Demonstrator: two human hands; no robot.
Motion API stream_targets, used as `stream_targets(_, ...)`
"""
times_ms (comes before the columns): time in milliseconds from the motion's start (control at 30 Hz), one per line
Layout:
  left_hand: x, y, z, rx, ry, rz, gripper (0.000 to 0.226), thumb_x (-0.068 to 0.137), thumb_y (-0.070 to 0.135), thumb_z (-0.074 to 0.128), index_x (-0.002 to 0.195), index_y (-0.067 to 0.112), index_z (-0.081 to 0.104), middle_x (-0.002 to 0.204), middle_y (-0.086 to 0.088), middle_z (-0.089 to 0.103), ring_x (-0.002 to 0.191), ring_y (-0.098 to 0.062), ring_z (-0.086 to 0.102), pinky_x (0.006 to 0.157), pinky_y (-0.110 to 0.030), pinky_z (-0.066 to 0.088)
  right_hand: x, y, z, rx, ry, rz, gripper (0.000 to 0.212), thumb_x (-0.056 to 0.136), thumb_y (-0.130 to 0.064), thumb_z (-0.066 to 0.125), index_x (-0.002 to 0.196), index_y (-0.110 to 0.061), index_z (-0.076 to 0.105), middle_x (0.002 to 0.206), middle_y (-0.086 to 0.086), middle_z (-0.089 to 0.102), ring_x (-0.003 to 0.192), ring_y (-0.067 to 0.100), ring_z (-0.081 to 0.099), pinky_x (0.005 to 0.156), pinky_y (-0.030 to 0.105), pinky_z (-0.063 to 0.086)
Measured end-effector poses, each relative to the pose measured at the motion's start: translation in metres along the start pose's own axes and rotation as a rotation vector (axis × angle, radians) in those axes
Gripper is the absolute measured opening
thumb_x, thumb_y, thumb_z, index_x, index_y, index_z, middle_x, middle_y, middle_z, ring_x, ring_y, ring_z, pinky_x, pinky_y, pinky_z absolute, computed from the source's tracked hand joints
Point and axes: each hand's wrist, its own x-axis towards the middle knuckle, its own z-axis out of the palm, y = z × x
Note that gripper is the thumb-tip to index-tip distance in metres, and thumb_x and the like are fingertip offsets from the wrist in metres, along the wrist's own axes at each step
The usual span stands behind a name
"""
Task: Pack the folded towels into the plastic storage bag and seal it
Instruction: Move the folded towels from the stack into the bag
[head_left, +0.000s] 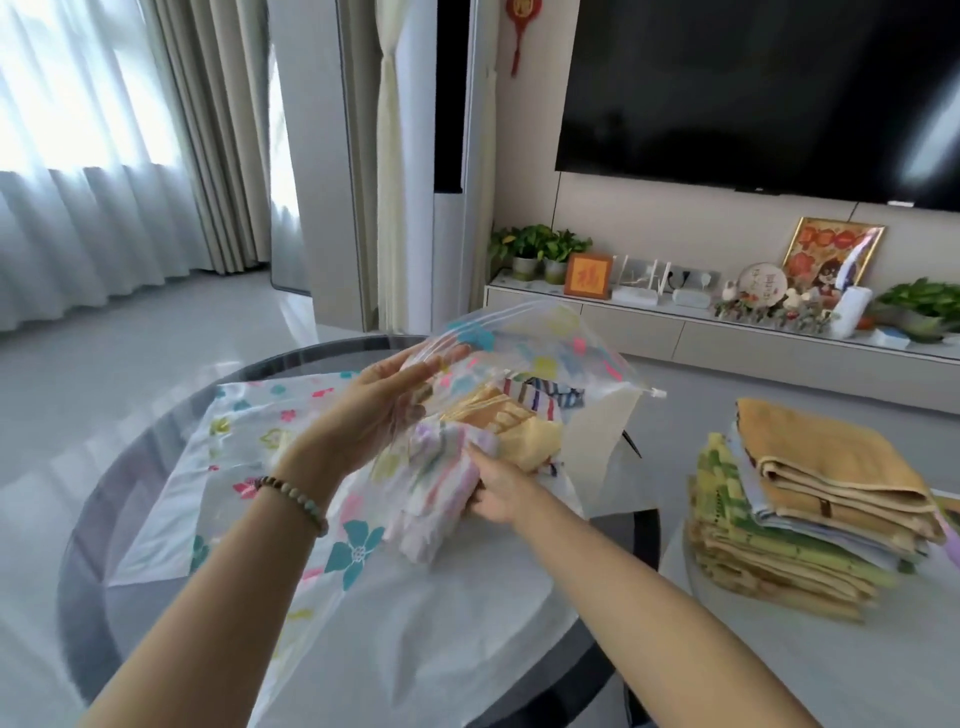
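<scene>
left hand (374, 415): fingers pinch storage bag (545, 353) mouth, lifted
right hand (501, 493): fingers clamped on striped towel (441, 467), partly inside

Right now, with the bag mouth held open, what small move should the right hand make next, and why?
Probably slide the pastel striped towel further in, beside the yellow towel. The right hand grips it at the mouth of the storage bag, whose top lip the left hand holds up.
</scene>
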Motion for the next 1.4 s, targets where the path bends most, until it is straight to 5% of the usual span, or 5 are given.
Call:
stream_targets(233, 0.001, -0.007, 0.003, 0.039, 0.049, 0.001, 0.032, 0.082, 0.028, 0.064, 0.113, 0.025, 0.069, 0.115, 0.009, 0.069, 0.058, 0.002, 0.048, 0.048, -0.008, 0.036, -0.005, 0.025, -0.026, -0.641, 0.184, -0.477, 0.06, 0.091, -0.035, 0.059, 0.143, -0.014, 0.035, 0.15, 0.008, 0.035, 0.137, 0.025, 0.036, 0.111, 0.037, 0.033)
stream_targets(433, 0.004, -0.001, -0.001, -0.033, 0.043, 0.012, 0.041, 0.077, 0.026, 0.068, 0.117, 0.018, 0.066, 0.119, 0.001, 0.066, 0.051, 0.0, 0.045, 0.046, -0.007, 0.04, 0.011, 0.072, -0.033, -1.64, -0.278, -0.637, 0.051, 0.091, -0.066, 0.016, 0.14, -0.054, 0.028, 0.161, -0.011, 0.001, 0.145, 0.025, -0.023, 0.114, 0.056, -0.01)
stream_targets(767, 0.014, -0.008, 0.01, -0.107, 0.034, -0.012, 0.05, 0.074, 0.024, 0.069, 0.122, 0.014, 0.058, 0.12, 0.005, 0.067, 0.047, 0.0, 0.042, 0.043, -0.007, 0.038, 0.044, 0.046, -0.025, -1.595, -0.168, -0.413, 0.049, 0.093, -0.06, 0.032, 0.14, -0.048, 0.035, 0.162, -0.01, -0.001, 0.144, 0.025, -0.025, 0.115, 0.057, -0.002)
stream_targets(1133, 0.039, -0.046, 0.049, -0.103, 0.083, -0.034, 0.027, 0.077, 0.024, 0.068, 0.103, 0.019, 0.073, 0.11, 0.002, 0.071, 0.052, 0.002, 0.057, 0.041, -0.008, 0.042, -0.129, -0.05, -0.161, -0.842, -0.34, -0.26, 0.046, 0.082, -0.051, 0.063, 0.125, -0.035, 0.058, 0.132, -0.013, 0.06, 0.124, 0.005, 0.054, 0.104, 0.024, 0.043)
stream_targets(1400, 0.063, -0.068, 0.081, -0.084, 0.161, -0.065, 0.039, 0.08, 0.028, 0.065, 0.117, 0.018, 0.062, 0.058, 0.011, 0.049, 0.042, -0.002, 0.036, 0.035, -0.008, 0.031, -0.179, -0.124, -0.302, -0.706, 0.155, -0.388, 0.043, 0.075, -0.034, 0.066, 0.116, -0.022, 0.063, 0.12, 0.001, 0.069, 0.113, 0.015, 0.063, 0.096, 0.024, 0.051)
